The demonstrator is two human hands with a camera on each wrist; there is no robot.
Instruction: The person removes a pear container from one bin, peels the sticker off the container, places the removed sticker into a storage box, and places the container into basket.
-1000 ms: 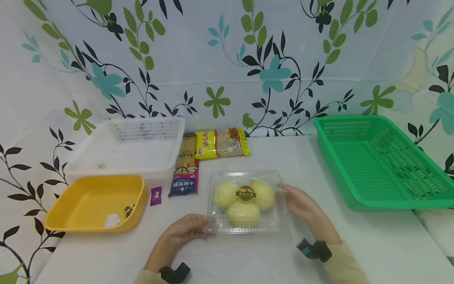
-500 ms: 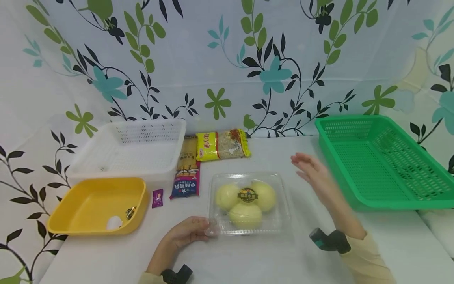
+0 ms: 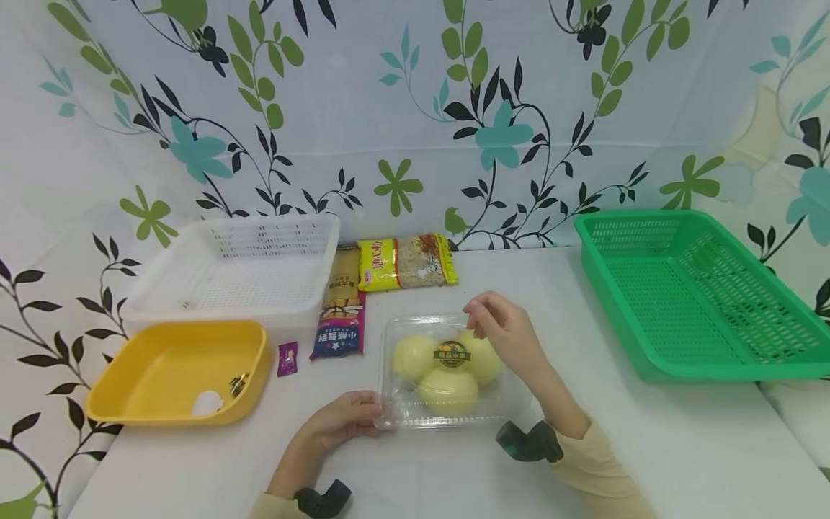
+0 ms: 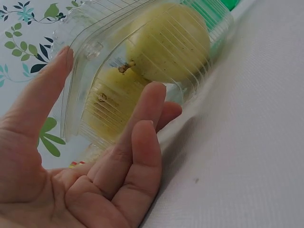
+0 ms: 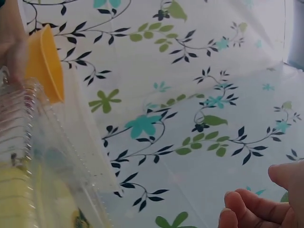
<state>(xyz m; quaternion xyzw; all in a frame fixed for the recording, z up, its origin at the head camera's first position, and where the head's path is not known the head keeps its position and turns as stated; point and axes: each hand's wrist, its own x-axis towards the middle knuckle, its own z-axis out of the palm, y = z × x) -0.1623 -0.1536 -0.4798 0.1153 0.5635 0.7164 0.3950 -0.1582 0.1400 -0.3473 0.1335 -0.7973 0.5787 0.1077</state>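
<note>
A clear plastic clamshell box [image 3: 402, 408] with three pale yellow-green fruits [image 3: 447, 391] lies on the white table, its lid down and a dark round label on top. At its near left corner, my left hand [image 3: 346, 422] holds the box, with the thumb at the rim; in the left wrist view the fingers [image 4: 147, 147] lie along the ribbed side. My right hand [image 3: 509, 335] is above the box's far right corner, fingers loosely bent and nothing in them. In the right wrist view its fingertips [image 5: 237, 202] appear apart from the box.
Left of the box are a yellow tray [image 3: 149, 360] with small items, a white basket [image 3: 240, 274] and a small purple packet [image 3: 287, 358]. Behind it lie a long blue-and-purple food packet [image 3: 338, 317] and a yellow food bag [image 3: 408, 263]. Right stands a green basket [image 3: 622, 317].
My right hand left the box's right side, swung out to the right, then came back left over its far right corner. My left hand has stayed at the near left corner.
</note>
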